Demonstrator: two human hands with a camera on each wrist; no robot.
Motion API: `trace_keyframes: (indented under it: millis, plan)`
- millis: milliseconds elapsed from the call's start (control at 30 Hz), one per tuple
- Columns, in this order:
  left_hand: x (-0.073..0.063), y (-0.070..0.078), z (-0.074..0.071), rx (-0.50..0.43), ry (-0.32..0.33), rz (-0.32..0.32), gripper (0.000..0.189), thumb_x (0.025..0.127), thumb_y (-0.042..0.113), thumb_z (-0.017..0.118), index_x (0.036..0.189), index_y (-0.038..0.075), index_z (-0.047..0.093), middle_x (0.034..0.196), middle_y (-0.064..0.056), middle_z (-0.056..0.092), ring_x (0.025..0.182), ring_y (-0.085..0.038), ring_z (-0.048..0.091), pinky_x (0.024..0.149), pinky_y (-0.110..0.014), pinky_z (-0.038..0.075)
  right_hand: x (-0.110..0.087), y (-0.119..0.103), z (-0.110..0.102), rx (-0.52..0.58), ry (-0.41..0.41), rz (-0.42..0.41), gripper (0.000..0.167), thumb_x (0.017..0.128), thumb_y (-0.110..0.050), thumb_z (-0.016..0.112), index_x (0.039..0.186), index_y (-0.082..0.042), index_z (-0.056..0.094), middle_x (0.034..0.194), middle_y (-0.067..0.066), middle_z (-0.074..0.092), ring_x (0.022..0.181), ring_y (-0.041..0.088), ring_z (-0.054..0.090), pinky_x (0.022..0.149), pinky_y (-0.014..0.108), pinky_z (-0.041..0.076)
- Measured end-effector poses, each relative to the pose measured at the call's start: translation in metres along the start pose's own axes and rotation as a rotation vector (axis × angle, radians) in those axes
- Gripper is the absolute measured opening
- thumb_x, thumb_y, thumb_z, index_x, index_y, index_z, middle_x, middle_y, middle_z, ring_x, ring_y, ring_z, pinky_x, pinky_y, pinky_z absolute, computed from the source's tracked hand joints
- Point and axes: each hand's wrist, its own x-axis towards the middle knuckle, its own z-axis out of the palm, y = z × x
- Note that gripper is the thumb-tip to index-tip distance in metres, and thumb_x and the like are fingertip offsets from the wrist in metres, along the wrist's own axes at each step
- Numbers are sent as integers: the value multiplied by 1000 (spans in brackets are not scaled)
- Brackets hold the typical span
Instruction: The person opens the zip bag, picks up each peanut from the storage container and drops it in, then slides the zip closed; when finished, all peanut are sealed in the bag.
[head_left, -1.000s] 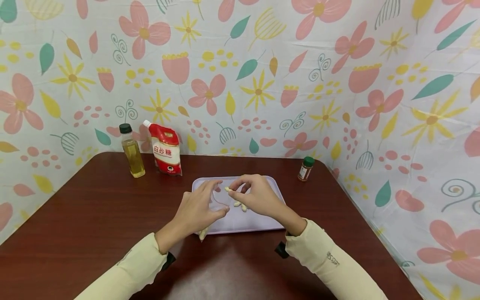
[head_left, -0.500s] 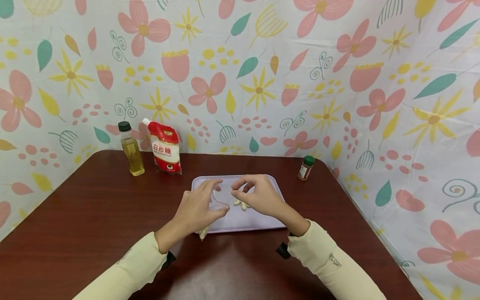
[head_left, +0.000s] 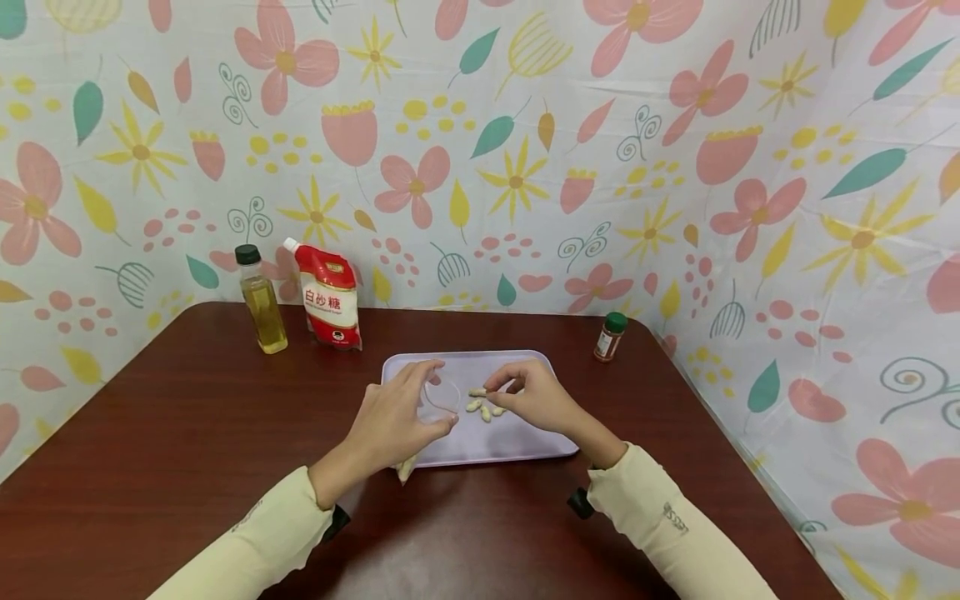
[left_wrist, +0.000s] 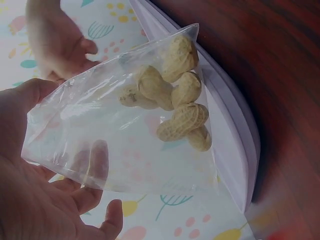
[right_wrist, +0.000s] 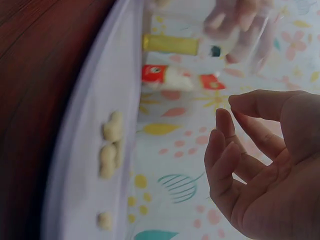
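My left hand holds a clear plastic bag at its mouth, thumb and fingers keeping it spread open. Several unshelled peanuts are gathered at the bottom of the bag. Beneath both hands lies a pale lilac tray with several loose peanuts on it. My right hand hovers over these, its fingertips right beside the peanut farthest back. In the right wrist view its fingers are loosely bent, with a gap between thumb and forefinger and nothing held.
An oil bottle and a red-and-white sugar pouch stand at the back left of the dark wooden table. A green-capped spice jar is at the back right. Patterned cloth surrounds the table's far sides.
A second ago my right hand pinched a peanut near the bag's mouth; its fingers now hold nothing. It has moved right and down to the loose peanuts. My left hand has stayed in place.
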Motion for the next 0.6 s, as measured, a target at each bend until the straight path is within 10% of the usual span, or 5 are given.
trace_keyframes:
  millis: [600]
  plan:
    - [1,-2,-1,11,1,4,70,77,44,80,134,12,55,111,3,65,85,-12,58,68,-39,45,6,50,1,-127,-136,71,14,81,-1,78,95,1,75,93,12,74,86,27,69,73,30,55]
